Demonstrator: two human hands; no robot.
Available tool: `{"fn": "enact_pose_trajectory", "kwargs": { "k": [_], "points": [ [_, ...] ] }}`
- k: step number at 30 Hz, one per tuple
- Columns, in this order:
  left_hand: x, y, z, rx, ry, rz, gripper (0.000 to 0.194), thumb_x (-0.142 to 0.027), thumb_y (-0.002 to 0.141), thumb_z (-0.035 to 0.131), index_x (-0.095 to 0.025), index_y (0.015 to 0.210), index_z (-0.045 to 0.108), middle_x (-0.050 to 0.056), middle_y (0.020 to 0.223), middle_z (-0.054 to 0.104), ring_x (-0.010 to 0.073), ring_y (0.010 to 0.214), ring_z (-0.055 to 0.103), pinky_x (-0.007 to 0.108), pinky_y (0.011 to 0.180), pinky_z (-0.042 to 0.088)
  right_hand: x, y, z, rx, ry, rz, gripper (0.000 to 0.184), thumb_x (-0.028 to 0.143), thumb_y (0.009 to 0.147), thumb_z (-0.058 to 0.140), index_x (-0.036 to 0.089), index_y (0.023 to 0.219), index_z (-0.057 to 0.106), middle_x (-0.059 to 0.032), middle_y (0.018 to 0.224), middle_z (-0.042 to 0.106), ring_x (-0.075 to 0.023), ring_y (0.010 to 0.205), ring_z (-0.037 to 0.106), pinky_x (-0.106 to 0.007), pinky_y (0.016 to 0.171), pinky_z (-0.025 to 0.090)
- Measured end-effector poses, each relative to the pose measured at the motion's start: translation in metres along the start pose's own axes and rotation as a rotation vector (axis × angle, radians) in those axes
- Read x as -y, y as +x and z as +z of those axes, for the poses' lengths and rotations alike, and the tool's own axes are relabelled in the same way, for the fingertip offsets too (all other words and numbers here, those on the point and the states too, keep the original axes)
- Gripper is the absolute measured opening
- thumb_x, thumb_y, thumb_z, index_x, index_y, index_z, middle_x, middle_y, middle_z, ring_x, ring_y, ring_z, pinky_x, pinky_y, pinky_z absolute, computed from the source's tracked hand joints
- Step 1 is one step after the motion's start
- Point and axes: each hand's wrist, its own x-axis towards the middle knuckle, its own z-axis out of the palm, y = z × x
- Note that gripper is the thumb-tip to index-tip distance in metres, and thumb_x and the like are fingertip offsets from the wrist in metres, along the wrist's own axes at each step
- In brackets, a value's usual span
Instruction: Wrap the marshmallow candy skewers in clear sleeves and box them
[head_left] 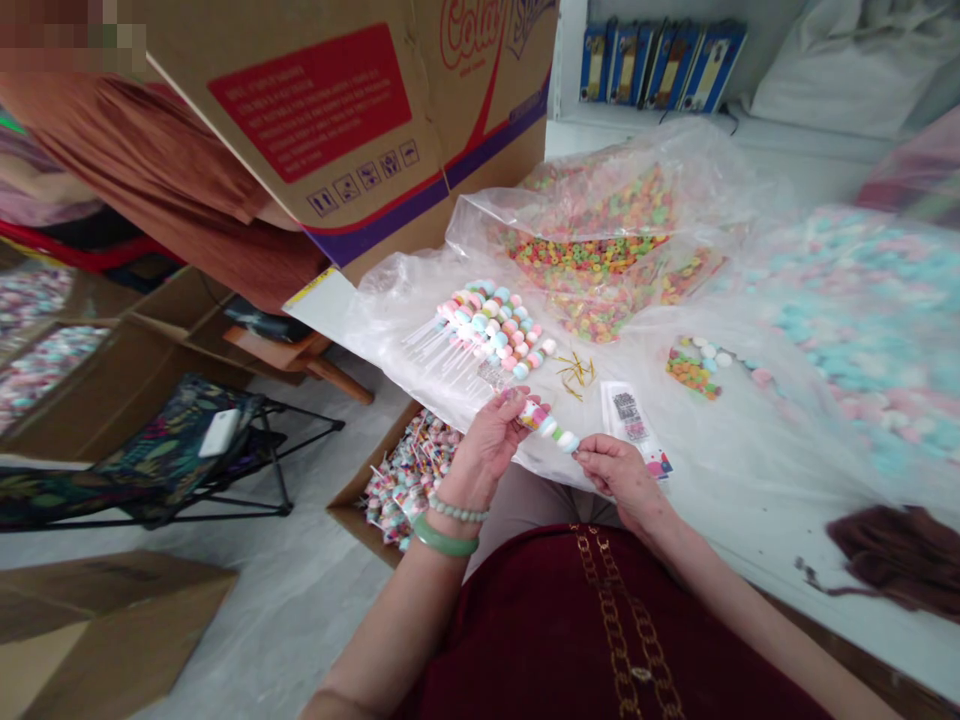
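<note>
Between my hands is a marshmallow candy stick point(559, 434) with blue, white, green and pink pieces, partly inside what looks like a small printed wrapper. My left hand point(493, 432) is closed around its left end. At its right end, the fingertips of my right hand point(616, 473) are pinched together. Just beyond my left hand lies a row of finished-looking marshmallow sticks point(491, 325) with white sticks pointing left. Several gold twist ties point(576, 372) are scattered near it. Beside my right hand is a stack of printed plastic wrappers point(634, 425).
A clear bag of ring candies point(592, 250) and a heap of marshmallows point(862, 320) cover the table's far side. A large cardboard box point(360, 100) stands at left. Below sits a box of wrapped sticks point(416, 465). A brown cloth point(896, 555) lies right. Another person's sleeve point(150, 170) shows.
</note>
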Motion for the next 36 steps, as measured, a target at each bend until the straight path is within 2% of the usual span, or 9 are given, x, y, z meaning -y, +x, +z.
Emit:
{"fn": "enact_pose_trajectory", "kwargs": {
  "k": [7, 9, 14, 17, 22, 25, 28, 32, 36],
  "points": [
    [0.019, -0.004, -0.001, 0.007, 0.119, 0.084, 0.025, -0.018, 0.064, 0.078, -0.013, 0.084, 0.064, 0.0, 0.077, 0.064, 0.0108, 0.07, 0.062, 0.021, 0.066, 0.051, 0.001, 0.006, -0.002, -0.017, 0.02, 0.12, 0.02, 0.032, 0.06, 0.067, 0.018, 0.065, 0.054, 0.0077, 0.046, 0.04, -0.0054, 0.04, 0.024, -0.021, 0.04, 0.01],
    [0.022, -0.007, 0.003, 0.02, 0.117, 0.07, 0.024, -0.018, 0.064, 0.078, -0.014, 0.081, 0.063, 0.0, 0.076, 0.064, 0.0114, 0.071, 0.062, 0.021, 0.066, 0.051, 0.0, 0.006, 0.0, -0.024, -0.101, 0.045, 0.017, 0.032, 0.064, 0.063, 0.018, 0.062, 0.053, 0.0069, 0.047, 0.041, -0.0071, 0.042, 0.029, -0.021, 0.042, 0.016],
    [0.016, -0.007, 0.003, 0.034, 0.061, -0.061, 0.018, -0.021, 0.072, 0.072, -0.01, 0.084, 0.064, 0.006, 0.076, 0.066, 0.0166, 0.072, 0.065, 0.028, 0.072, 0.054, -0.004, 0.006, -0.002, -0.102, -0.661, -0.293, 0.012, 0.027, 0.074, 0.054, 0.021, 0.065, 0.059, 0.0028, 0.06, 0.054, -0.0143, 0.062, 0.049, -0.025, 0.058, 0.033],
    [0.008, -0.003, -0.002, -0.001, 0.034, -0.128, 0.018, -0.023, 0.08, 0.064, -0.011, 0.093, 0.063, 0.008, 0.078, 0.067, 0.0188, 0.072, 0.067, 0.033, 0.07, 0.055, -0.005, 0.006, -0.005, -0.116, -0.783, -0.408, 0.015, 0.026, 0.078, 0.052, 0.022, 0.071, 0.064, 0.0006, 0.072, 0.062, -0.0169, 0.072, 0.055, -0.027, 0.067, 0.037],
    [0.004, 0.005, -0.006, -0.071, 0.026, -0.074, 0.016, -0.017, 0.079, 0.064, -0.013, 0.093, 0.06, 0.008, 0.078, 0.068, 0.0203, 0.072, 0.068, 0.03, 0.064, 0.056, -0.008, 0.008, -0.007, 0.038, -0.641, -0.266, 0.018, 0.03, 0.075, 0.055, 0.023, 0.086, 0.069, 0.0003, 0.077, 0.065, -0.018, 0.074, 0.057, -0.028, 0.071, 0.041],
    [0.007, 0.008, -0.007, -0.079, 0.002, -0.069, 0.013, -0.016, 0.079, 0.064, -0.012, 0.09, 0.06, 0.008, 0.077, 0.067, 0.0195, 0.071, 0.068, 0.027, 0.061, 0.056, -0.009, 0.008, -0.008, -0.016, -0.643, -0.296, 0.019, 0.028, 0.074, 0.056, 0.023, 0.086, 0.069, 0.0002, 0.08, 0.066, -0.0186, 0.077, 0.057, -0.03, 0.074, 0.04],
    [0.011, 0.008, -0.007, -0.07, -0.02, -0.072, 0.009, -0.015, 0.08, 0.062, -0.01, 0.087, 0.061, 0.007, 0.076, 0.067, 0.0181, 0.07, 0.067, 0.027, 0.063, 0.056, -0.009, 0.008, -0.009, -0.112, -0.599, -0.271, 0.014, 0.03, 0.074, 0.055, 0.022, 0.075, 0.066, 0.0016, 0.068, 0.061, -0.0164, 0.068, 0.054, -0.027, 0.064, 0.039],
    [0.015, 0.008, -0.007, -0.059, -0.053, -0.069, 0.008, -0.016, 0.08, 0.063, -0.01, 0.086, 0.063, 0.006, 0.076, 0.067, 0.0174, 0.072, 0.067, 0.028, 0.069, 0.056, -0.007, 0.012, -0.009, -0.141, -0.286, -0.043, 0.014, 0.033, 0.069, 0.06, 0.019, 0.071, 0.062, 0.0053, 0.051, 0.047, -0.01, 0.046, 0.039, -0.022, 0.043, 0.028],
    [0.019, 0.008, -0.007, 0.013, -0.021, -0.019, 0.017, -0.02, 0.075, 0.07, -0.011, 0.088, 0.064, 0.006, 0.078, 0.067, 0.0172, 0.074, 0.066, 0.026, 0.069, 0.055, -0.005, 0.018, -0.013, 0.005, 0.165, 0.229, 0.02, 0.027, 0.061, 0.069, 0.017, 0.071, 0.056, 0.0089, 0.045, 0.038, -0.0043, 0.037, 0.024, -0.018, 0.036, 0.011]
  ]
}}
